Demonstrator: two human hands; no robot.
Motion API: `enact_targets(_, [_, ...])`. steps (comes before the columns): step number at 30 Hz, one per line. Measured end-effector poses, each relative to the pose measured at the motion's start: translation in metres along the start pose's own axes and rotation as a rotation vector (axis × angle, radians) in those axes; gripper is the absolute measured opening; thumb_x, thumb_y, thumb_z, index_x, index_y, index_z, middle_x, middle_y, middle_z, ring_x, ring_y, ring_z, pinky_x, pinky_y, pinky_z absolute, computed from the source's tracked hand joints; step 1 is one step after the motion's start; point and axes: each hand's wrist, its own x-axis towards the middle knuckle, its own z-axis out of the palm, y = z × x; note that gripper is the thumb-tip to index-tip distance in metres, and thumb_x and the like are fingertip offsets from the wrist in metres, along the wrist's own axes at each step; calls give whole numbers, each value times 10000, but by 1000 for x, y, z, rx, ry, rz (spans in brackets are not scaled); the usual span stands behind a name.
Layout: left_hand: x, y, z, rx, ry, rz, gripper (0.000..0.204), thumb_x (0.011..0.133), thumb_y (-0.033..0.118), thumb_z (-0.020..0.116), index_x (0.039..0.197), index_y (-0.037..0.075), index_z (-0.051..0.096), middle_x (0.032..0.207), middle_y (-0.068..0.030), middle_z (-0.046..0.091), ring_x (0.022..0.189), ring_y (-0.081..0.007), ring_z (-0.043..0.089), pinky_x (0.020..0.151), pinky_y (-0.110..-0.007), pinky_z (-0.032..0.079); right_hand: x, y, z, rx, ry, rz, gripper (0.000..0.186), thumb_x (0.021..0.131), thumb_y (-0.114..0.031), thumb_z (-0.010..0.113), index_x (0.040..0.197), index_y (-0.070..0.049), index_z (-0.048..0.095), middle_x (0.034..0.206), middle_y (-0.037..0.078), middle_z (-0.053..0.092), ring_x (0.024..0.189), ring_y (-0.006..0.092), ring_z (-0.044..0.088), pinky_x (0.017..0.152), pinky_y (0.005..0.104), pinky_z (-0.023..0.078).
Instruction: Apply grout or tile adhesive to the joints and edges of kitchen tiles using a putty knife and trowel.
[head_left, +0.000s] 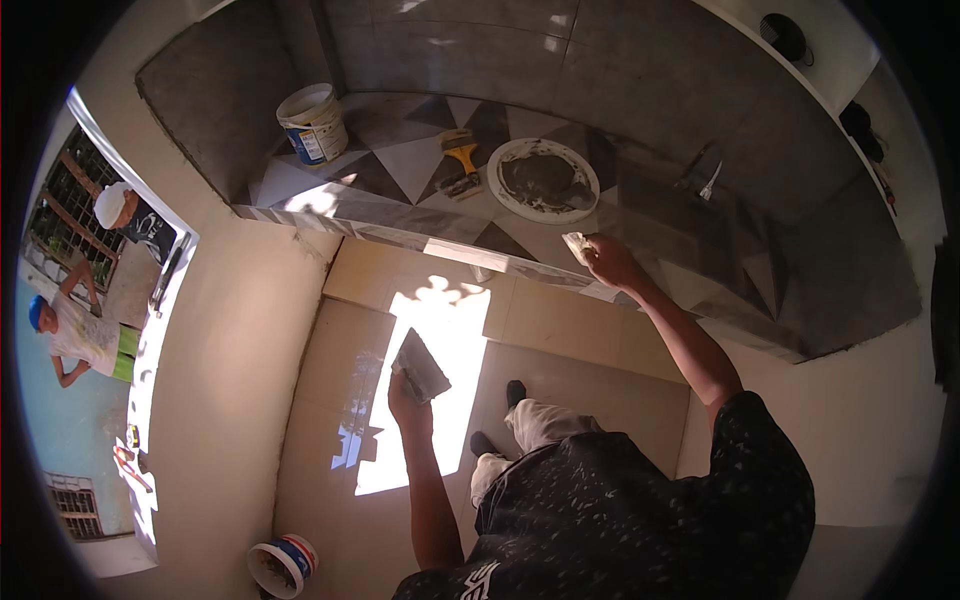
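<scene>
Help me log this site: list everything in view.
Counter: one, grey and white, top centre
First bucket: one, white-blue, counter's left
Second bucket: one, white, lower left
Brush: one, yellow, on counter
Disc: one, white, right of brush
Paste: one patch, grey, on disc
Fitting: one, silvery, counter's right
White-capped person: one, dark top, far left
Blue-capped person: one, pale top, far left
Flat tool: one, grey, left of centre
Pale item: one, cream, near counter's front
Shirt: one, black, lower right
Footwear: two, dark, below counter
Left fingers: one set, bare, on flat tool
Right fingers: one set, bare, on pale item
</scene>
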Motion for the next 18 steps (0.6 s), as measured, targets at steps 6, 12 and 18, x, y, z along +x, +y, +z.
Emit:
enact_targets(6, [77, 5, 91, -688, -326, -164, 365, 913, 231, 355, 1168, -25, 404, 995, -208, 542, 928, -359, 575, 793, -449, 488, 112, 55, 6, 572, 202, 315, 186, 782, -134, 487, 831, 10, 593, 626, 84, 558, 521, 160, 555, 428, 333, 419])
enact_targets(12, [154, 32, 201, -1252, -425, -600, 353, 908, 147, 318, 1183, -61, 391, 1097, -204, 519, 1036, -352, 539, 909, -482, 447, 201, 76, 9, 546, 159, 617, 194, 740, -159, 536, 744, 23, 603, 644, 61, 569, 554, 145, 566, 448, 310, 448])
enact_targets(18, [216, 30, 288, -1405, -578, -721, 264, 861, 115, 484, 1104, 14, 494, 1047, -97, 546, 992, -213, 538, 855, -322, 437, 229, 118, 46, 628, 202, 808, 292, 704, -180, 575, 847, 74, 596, 776, 138, 616, 683, 179, 599, 582, 325, 460])
